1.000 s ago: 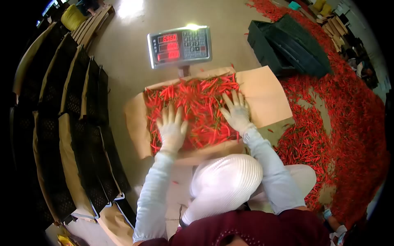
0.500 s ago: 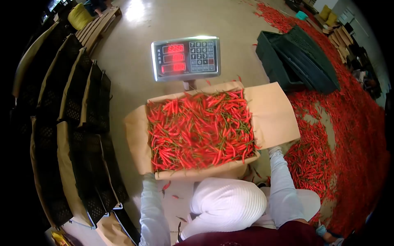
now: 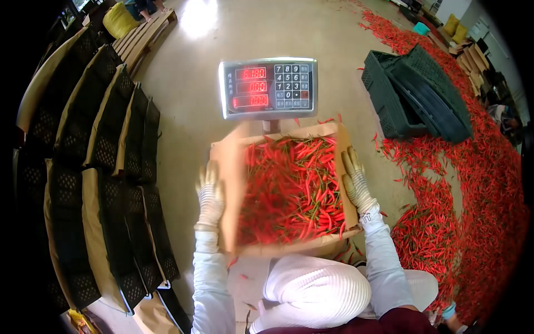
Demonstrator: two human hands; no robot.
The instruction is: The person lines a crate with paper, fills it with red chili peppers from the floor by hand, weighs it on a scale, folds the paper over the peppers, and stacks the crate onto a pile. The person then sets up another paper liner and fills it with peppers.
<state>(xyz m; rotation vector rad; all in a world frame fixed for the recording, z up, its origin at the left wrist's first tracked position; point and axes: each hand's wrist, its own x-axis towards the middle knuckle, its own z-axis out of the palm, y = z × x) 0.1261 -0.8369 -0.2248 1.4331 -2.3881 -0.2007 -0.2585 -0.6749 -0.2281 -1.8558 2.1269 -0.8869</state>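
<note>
A box lined with brown paper [image 3: 300, 245] is heaped with red chili peppers [image 3: 303, 192] that have green stems. Against the outside of its left paper flap [image 3: 229, 195] lies my left hand [image 3: 209, 196], in a pale glove with the fingers stretched out. The flap stands up, blurred by motion, over the left part of the peppers. My right hand [image 3: 356, 181], gloved too, rests flat with extended fingers on the raised right paper flap [image 3: 344, 167]. Just behind the box stands a scale display [image 3: 269, 89] with lit red digits.
Black paper-lined crates [image 3: 103, 214] stand in rows on the left. Dark green crates [image 3: 417, 92] are piled at the right, near a broad spread of loose peppers [image 3: 484, 211] on the floor. A wooden pallet [image 3: 146, 39] and a yellow sack [image 3: 119, 20] are at back left, near another person's legs.
Both hands have come up from beneath the lower edge of the box to its sides. The paper flaps, spread outward before, are now raised, the left one folding inward. The display's digits differ.
</note>
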